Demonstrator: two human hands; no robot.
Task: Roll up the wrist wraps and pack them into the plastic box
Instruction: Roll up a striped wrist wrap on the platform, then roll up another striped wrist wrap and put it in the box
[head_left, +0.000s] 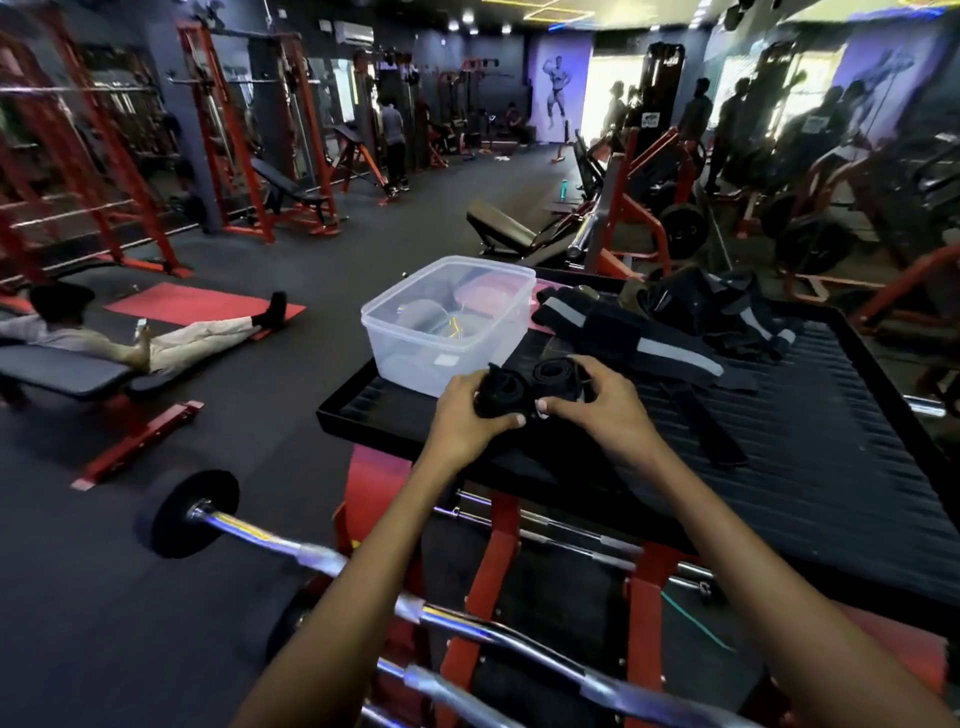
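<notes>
Mid-frame, the plastic box (447, 317) sits just up-left of the left hand (470, 410) and right hand (597, 400), both curled tight around black wrist wraps (524, 387), so rolling looks about done; next, drop them in.

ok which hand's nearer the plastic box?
Left. The left hand grips a black rolled wrap just below the plastic box's near wall. The right hand holds the other roll, further right of the box.
</notes>
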